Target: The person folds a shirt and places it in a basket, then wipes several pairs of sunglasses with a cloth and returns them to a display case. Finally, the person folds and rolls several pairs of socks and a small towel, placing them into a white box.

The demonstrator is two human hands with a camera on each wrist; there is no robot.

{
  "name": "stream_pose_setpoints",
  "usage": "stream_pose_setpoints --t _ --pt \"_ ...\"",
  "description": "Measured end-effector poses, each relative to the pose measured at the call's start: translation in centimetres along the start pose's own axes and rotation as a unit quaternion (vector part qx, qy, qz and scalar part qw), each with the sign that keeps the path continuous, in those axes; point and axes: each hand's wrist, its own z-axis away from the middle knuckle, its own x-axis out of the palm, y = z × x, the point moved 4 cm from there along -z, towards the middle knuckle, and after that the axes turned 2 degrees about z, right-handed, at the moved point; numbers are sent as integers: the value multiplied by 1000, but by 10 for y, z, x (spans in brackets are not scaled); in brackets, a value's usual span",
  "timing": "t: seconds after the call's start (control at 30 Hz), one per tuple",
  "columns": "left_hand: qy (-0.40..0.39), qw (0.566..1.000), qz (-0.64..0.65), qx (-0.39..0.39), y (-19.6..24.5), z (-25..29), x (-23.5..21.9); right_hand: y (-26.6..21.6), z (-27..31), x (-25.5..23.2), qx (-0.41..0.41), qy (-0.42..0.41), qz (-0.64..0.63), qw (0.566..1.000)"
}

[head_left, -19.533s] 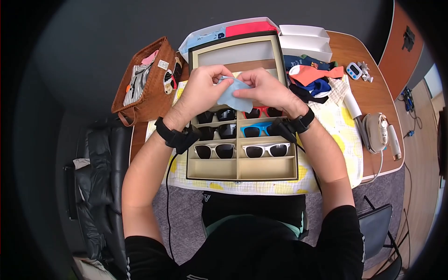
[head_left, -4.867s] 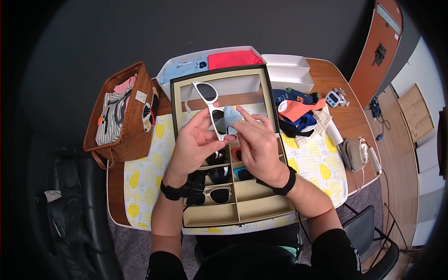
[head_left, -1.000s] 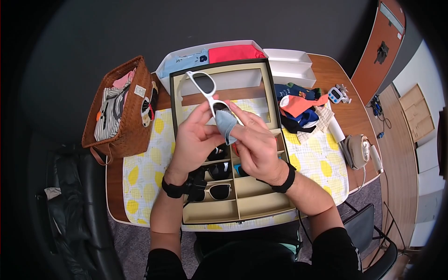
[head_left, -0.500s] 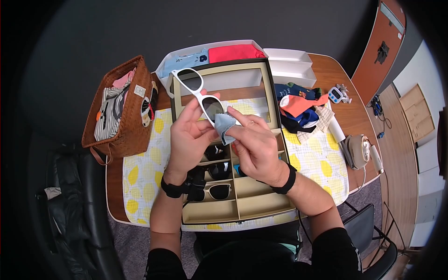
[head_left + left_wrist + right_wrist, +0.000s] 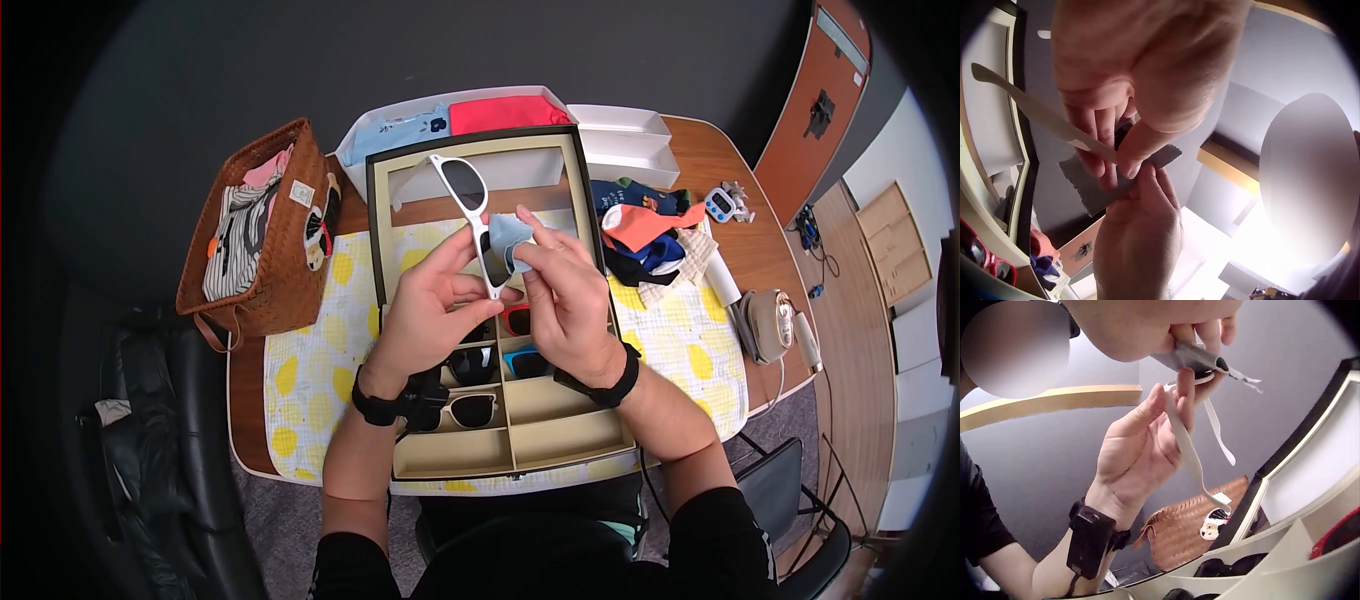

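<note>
We list: white-framed sunglasses (image 5: 464, 186), pinched by our left hand (image 5: 428, 305) above the beige-lined case (image 5: 560, 412); thin blue zigzag-edged cloth (image 5: 508, 234), gripped by our right hand (image 5: 572, 310) against the near lens.

White specs (image 5: 466, 186) now in L grip (image 5: 430, 308) (prev. in case (image 5: 565, 447)).

White sunglasses (image 5: 477, 213) tilt, blue cloth (image 5: 509, 238) against one lens (image 5: 491, 263).

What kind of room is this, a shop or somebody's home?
Probably a home, though a shop isn't ruled out: a wicker basket stuffed with clothes, a loose pile of socks on the wooden table, and a black leather sofa beside it.
</note>
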Motion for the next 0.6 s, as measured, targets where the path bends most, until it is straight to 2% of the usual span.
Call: stream_pose_setpoints --t 0.13,0.2,0.33,0.43,0.5,0.53,0.6 --pt "-5 999 -22 -28 -6 2 -4 -4 0 1 -12 -25 -9 1000" --pt "1 1000 0 -17 -4 1 -2 -8 -2 1 -38 -25 -8 999" --pt "-6 1000 12 -21 0 1 0 1 -1 -1 -10 -14 11 1000" --pt "0 1000 18 15 2 -1 -2 -5 -2 -1 -15 -34 30 999" --pt "42 997 56 31 0 -2 -7 -11 -3 2 -54 -40 1 998" --pt "42 997 56 31 1 -3 -7 -11 0 6 -78 -65 3 995" --pt "20 999 39 19 4 -3 -5 -9 0 5 -76 -57 17 995"
